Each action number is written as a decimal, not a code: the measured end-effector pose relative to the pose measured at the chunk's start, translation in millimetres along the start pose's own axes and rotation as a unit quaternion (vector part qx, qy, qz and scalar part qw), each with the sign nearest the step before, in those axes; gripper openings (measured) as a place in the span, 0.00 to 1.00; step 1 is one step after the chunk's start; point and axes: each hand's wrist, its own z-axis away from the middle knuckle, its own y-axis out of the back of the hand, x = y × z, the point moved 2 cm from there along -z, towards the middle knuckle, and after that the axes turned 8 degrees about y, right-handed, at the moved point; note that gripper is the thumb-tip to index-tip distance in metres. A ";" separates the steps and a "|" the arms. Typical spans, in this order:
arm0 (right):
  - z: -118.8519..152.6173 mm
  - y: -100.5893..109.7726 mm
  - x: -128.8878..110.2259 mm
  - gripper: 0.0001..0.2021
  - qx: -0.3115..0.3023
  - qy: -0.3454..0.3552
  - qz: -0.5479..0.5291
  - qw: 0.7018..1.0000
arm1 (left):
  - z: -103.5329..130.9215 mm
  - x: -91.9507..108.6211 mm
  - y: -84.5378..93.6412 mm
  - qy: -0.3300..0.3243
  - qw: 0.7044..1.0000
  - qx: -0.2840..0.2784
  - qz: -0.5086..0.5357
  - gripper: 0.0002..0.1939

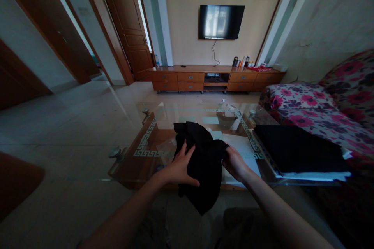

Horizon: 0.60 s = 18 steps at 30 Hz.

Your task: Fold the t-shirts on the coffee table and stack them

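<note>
A crumpled black cloth [204, 163] lies over the near edge of the glass table [128, 163], its lower corner hanging below the edge. My left hand [182, 167] rests on the cloth's left side, fingers spread against the fabric. At the cloth's right edge, my right hand [235, 163] pinches the fabric, with its fingertips partly hidden. Folded black fabric [298, 149] lies in a flat stack on the right part of the table, with white and light blue layers [315, 177] showing beneath it.
A floral sofa [315, 116] stands along the right. Beyond the table are a long wooden cabinet [191, 79] with bottles on top and a wall television [221, 22]. A brown rounded object [17, 183] is at the left edge. Papers show around the cloth.
</note>
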 end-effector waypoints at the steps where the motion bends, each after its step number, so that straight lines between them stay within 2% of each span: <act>1: 1.4 -2.2 0.0 0.08 -0.013 -0.002 0.003 1.000 | 0.1 -0.1 -2.4 -0.004 1.000 0.006 -0.010 0.77; 7: 3.3 -3.0 -0.4 0.07 -0.015 0.003 0.011 1.000 | 0.9 0.0 -9.4 -0.039 0.997 0.058 -0.038 0.70; 9: 0.5 1.4 0.8 0.07 -0.009 0.019 0.014 1.000 | -0.6 0.9 -6.5 -0.035 0.995 0.081 -0.045 0.62; 14: -9.5 20.3 2.7 0.08 0.038 0.067 0.032 0.997 | -7.9 3.3 11.7 0.002 0.987 0.160 0.002 0.33; 18: -14.3 31.9 1.1 0.12 0.053 0.090 0.073 0.992 | -13.4 1.3 22.5 -0.001 0.982 0.165 0.087 0.24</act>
